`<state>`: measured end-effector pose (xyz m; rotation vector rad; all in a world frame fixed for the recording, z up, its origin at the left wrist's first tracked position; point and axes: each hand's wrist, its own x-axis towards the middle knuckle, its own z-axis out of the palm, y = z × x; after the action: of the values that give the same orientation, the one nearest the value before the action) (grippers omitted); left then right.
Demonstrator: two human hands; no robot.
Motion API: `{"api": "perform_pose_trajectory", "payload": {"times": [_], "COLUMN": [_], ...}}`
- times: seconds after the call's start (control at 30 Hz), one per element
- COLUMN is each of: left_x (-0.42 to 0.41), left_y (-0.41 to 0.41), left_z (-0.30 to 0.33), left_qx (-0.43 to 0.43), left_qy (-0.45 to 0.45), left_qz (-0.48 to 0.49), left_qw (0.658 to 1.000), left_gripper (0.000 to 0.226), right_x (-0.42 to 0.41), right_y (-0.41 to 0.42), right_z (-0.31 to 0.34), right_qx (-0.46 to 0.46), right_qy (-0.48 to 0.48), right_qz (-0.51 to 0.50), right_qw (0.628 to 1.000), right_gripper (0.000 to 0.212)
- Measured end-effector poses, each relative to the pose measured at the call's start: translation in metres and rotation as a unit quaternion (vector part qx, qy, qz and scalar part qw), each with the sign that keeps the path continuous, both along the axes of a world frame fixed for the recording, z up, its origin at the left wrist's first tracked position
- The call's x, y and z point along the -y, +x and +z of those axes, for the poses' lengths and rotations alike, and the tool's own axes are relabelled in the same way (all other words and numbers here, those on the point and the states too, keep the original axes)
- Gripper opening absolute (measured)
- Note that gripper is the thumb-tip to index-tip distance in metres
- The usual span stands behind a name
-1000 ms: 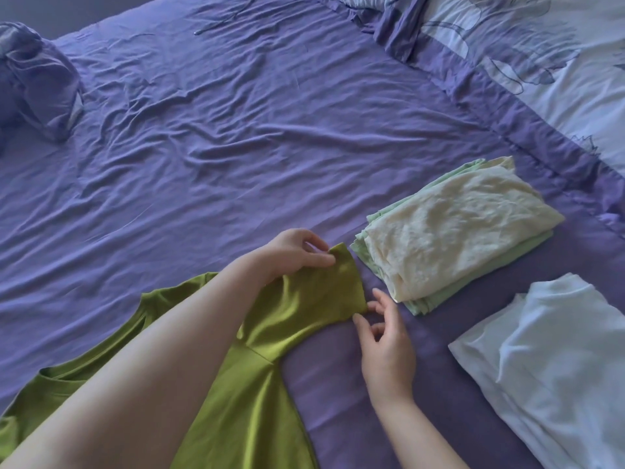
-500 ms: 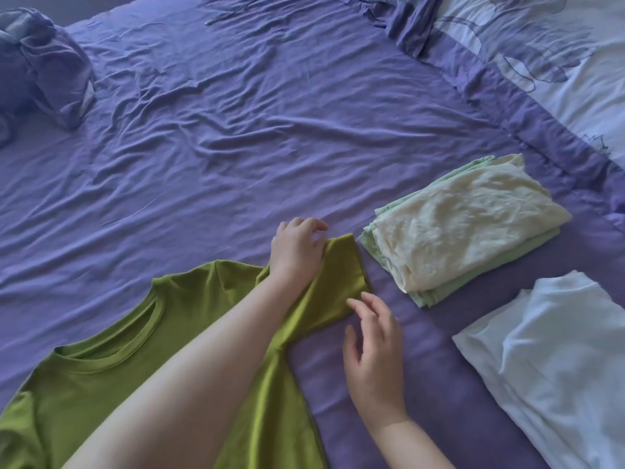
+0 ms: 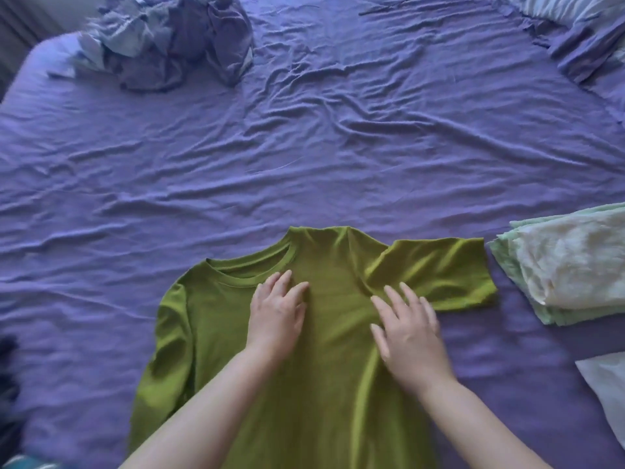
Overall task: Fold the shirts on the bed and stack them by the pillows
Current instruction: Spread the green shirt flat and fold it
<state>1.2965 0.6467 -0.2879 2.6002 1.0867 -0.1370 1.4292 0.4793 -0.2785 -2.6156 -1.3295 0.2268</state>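
Note:
An olive-green T-shirt (image 3: 331,384) lies spread flat on the purple bed sheet (image 3: 304,147), collar toward the far side. Its right sleeve is laid out toward a stack of folded shirts (image 3: 568,269), cream on top of pale green. My left hand (image 3: 275,316) rests flat on the shirt's chest just below the collar, fingers straight. On the shirt near the right armpit my right hand (image 3: 407,328) presses flat with fingers spread. A white garment (image 3: 605,384) shows at the right edge. The pillows (image 3: 581,18) lie at the top right corner.
A crumpled heap of blue-grey bedding (image 3: 169,38) sits at the far left of the bed. A dark object (image 3: 8,394) is at the left edge, beside the mattress. Wrinkled sheet stretches between the shirt and the far side.
Both hands left the right sleeve and now lie flat on the shirt's chest. The view swung left, so the whole shirt shows and the folded stack sits at the right edge.

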Motion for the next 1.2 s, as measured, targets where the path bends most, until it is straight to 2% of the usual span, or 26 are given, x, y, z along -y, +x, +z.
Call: {"api": "perform_pose_trajectory", "payload": {"times": [0.1,0.2,0.33,0.4,0.47,0.53,0.57,0.63,0.7,0.8,0.9,0.97,1.07,1.2], "left_x": [-0.021,-0.038,-0.053,-0.057,-0.067,-0.08,-0.087,-0.097,-0.105,-0.115,-0.12,-0.12,-0.119,-0.12], "left_y": [-0.05,-0.093,-0.141,-0.157,-0.175,-0.186,-0.189,-0.193,-0.195,-0.199,-0.21,-0.224,-0.248,-0.288], "left_z": [0.001,0.002,0.009,0.01,0.012,0.012,0.011,0.011,0.014,0.019,0.021,0.021,0.024,0.036], "left_qx": [-0.028,-0.03,0.039,0.07,0.121,0.172,0.174,0.164,0.183,0.232,0.225,0.209,0.209,0.145], "left_qy": [-0.004,-0.003,0.007,0.03,-0.048,-0.185,-0.233,-0.297,-0.317,-0.344,-0.37,-0.395,-0.443,-0.522], "left_qz": [0.012,0.022,0.09,0.171,0.297,0.408,0.427,0.415,0.382,0.355,0.329,0.307,0.276,0.262], "left_qw": [1.0,0.999,0.995,0.982,0.946,0.878,0.856,0.844,0.849,0.838,0.839,0.84,0.827,0.799], "left_gripper": [0.045,0.041,0.03,0.038,0.054,0.066,0.066,0.043,0.017,0.017,0.019,0.022,0.022,0.022], "right_x": [-0.038,-0.071,-0.11,-0.126,-0.149,-0.175,-0.188,-0.214,-0.239,-0.27,-0.29,-0.299,-0.306,-0.307], "right_y": [-0.039,-0.072,-0.113,-0.125,-0.142,-0.157,-0.164,-0.173,-0.179,-0.185,-0.186,-0.181,-0.174,-0.176], "right_z": [-0.003,-0.01,-0.011,-0.01,-0.008,-0.004,-0.001,0.005,0.011,0.021,0.032,0.037,0.038,0.029], "right_qx": [-0.066,-0.093,-0.088,-0.092,-0.104,-0.116,-0.118,-0.113,-0.083,-0.057,-0.06,-0.065,-0.122,-0.213], "right_qy": [-0.038,-0.07,-0.087,-0.089,-0.085,-0.075,-0.068,-0.06,-0.066,-0.092,-0.107,-0.087,-0.064,-0.05], "right_qz": [0.109,0.155,0.181,0.201,0.232,0.262,0.274,0.296,0.334,0.397,0.394,0.357,0.274,0.199], "right_qw": [0.991,0.981,0.976,0.971,0.963,0.955,0.952,0.947,0.937,0.911,0.911,0.928,0.952,0.955], "right_gripper": [0.052,0.055,0.056,0.054,0.052,0.051,0.049,0.047,0.051,0.056,0.03,0.019,0.015,0.014]}}
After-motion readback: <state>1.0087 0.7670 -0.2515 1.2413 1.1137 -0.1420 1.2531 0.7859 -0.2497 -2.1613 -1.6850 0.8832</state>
